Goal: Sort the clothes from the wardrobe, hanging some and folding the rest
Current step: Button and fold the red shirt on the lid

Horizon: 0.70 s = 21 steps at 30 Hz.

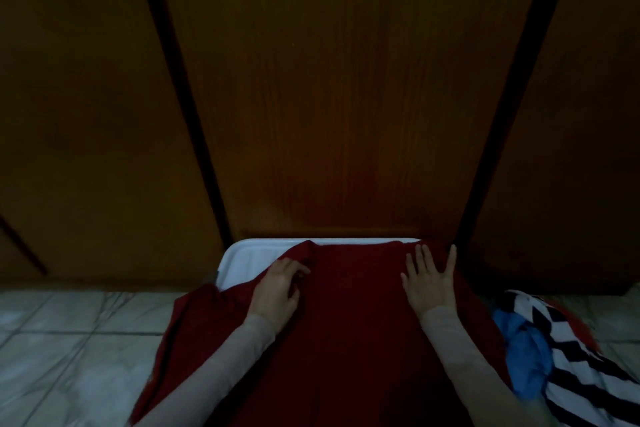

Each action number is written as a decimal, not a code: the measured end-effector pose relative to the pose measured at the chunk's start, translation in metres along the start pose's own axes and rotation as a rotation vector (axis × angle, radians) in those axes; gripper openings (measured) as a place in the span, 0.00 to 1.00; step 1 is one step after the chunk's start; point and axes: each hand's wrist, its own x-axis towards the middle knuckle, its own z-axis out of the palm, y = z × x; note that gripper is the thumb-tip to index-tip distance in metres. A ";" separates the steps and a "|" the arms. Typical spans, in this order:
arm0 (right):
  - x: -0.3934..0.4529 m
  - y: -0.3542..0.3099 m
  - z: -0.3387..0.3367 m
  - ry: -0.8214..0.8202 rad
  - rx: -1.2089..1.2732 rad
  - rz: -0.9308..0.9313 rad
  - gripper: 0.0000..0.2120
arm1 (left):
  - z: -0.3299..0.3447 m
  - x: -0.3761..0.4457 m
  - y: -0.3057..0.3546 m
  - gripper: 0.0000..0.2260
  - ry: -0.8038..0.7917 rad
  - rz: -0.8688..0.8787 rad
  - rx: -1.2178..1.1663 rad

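Note:
A dark red garment (349, 322) lies spread over a white plastic surface (249, 255) that stands against the wardrobe. My left hand (278, 286) grips a fold of the red cloth near its upper left corner, fingers curled into the fabric. My right hand (429, 279) lies flat on the garment's upper right part with fingers straight and spread. Both arms wear light long sleeves. The lower part of the garment runs out of the bottom of the view.
Closed brown wooden wardrobe doors (346, 97) fill the upper view. A black-and-white zigzag cloth (571, 350) and a blue garment (526, 357) lie in a heap at the right. Pale floor tiles (69, 340) show at the left.

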 end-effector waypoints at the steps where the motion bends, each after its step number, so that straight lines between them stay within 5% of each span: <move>1: -0.002 -0.003 -0.002 0.009 -0.012 -0.007 0.25 | -0.008 -0.007 -0.009 0.16 0.068 -0.003 0.033; 4: -0.011 -0.020 -0.021 0.021 0.023 -0.043 0.25 | -0.036 -0.022 -0.033 0.26 0.045 -0.107 0.142; 7: -0.020 -0.053 -0.043 0.041 0.237 -0.191 0.26 | -0.057 -0.032 -0.055 0.43 -0.237 -0.218 0.221; 10: -0.027 -0.088 -0.062 0.044 0.551 -0.377 0.19 | -0.060 -0.030 -0.063 0.33 -0.308 -0.196 0.289; 13: -0.030 -0.116 -0.073 -0.071 0.837 -0.488 0.14 | -0.059 -0.022 -0.061 0.12 -0.175 -0.203 0.224; 17: -0.029 -0.130 -0.070 -0.178 0.903 -0.533 0.17 | -0.075 -0.006 -0.054 0.10 -0.142 -0.299 0.157; 21: -0.028 -0.129 -0.066 -0.227 0.953 -0.519 0.20 | -0.114 0.026 -0.059 0.13 0.437 -0.698 0.115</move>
